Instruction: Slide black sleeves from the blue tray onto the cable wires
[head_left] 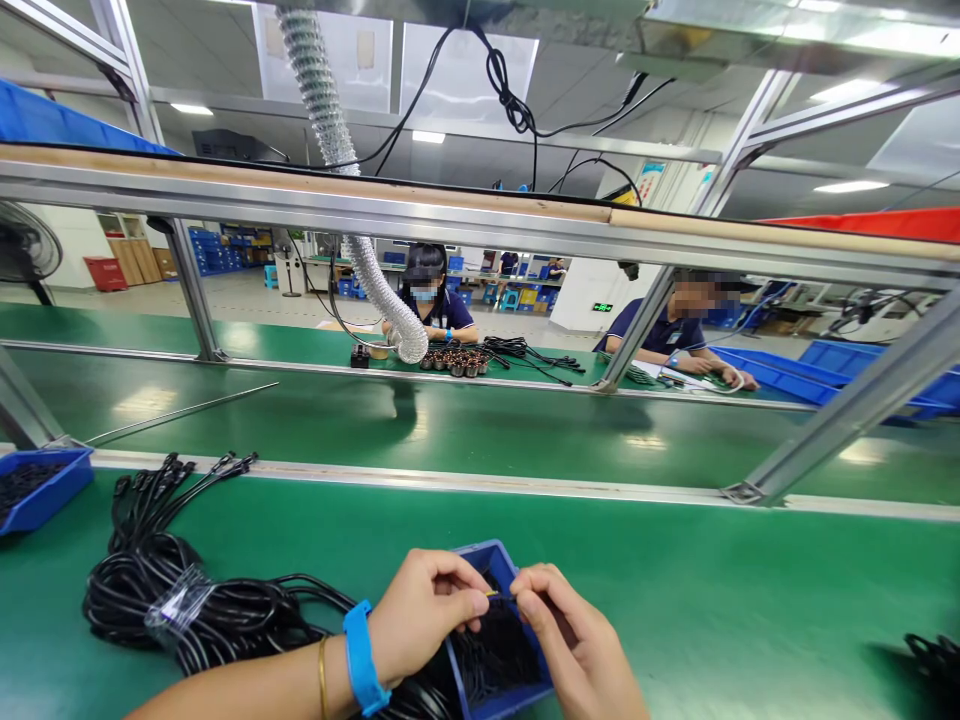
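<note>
My left hand [429, 605], with a blue band at its wrist, pinches a thin wire end [492, 594] that shows a bit of yellow between thumb and forefinger. Facing it, my right hand [574, 635] has thumb and fingertips closed on a small dark piece at the same spot; its exact kind is too small to tell. Both hands are held above a blue bin [459, 680] of small black parts [496, 650]. A coiled bundle of black cables [217, 605], wrapped in clear plastic, lies left of my hands, partly behind my left forearm.
Another blue bin [56, 490] with black bits stands at the far left. More black cable [937, 655] lies at the right edge. Aluminium posts [810, 430] and a rail cross ahead. Beyond sit two co-workers, one behind metal parts [457, 362] and a flexible duct [375, 275].
</note>
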